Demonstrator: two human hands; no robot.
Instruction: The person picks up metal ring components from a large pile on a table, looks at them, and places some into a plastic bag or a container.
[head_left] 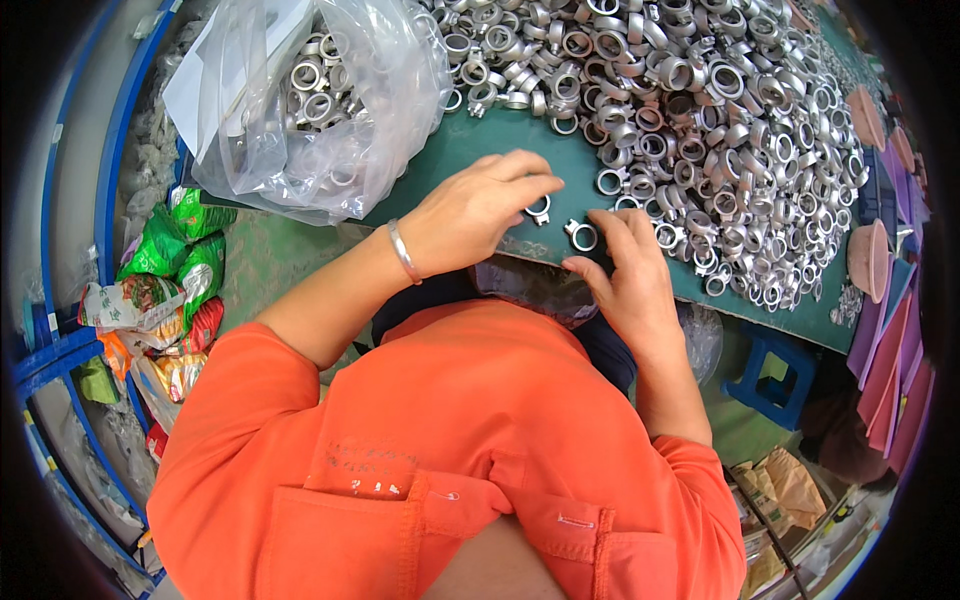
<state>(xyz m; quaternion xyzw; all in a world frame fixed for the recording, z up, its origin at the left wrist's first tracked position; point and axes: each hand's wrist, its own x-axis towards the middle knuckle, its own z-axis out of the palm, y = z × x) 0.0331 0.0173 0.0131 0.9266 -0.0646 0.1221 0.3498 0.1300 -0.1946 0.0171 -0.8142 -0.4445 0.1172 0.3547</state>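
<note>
My left hand (482,207), a silver bangle on its wrist, reaches over the near edge of the green tabletop (470,150). Its fingers stretch to the right, and a small silver metal ring clamp (539,210) shows just below the fingertips, partly covered. I cannot tell whether the hand touches it. My right hand (632,268) is at the table edge with thumb and forefinger apart. Another silver ring clamp (581,236), with a small lug, lies on the tabletop beside those fingertips.
A large heap of ring clamps (720,130) covers the back and right. At left sits a clear plastic bag (310,150) with more inside. Bright packets (185,255) and blue shelving (115,130) stand farther left. A blue stool (772,375) is below the table at right.
</note>
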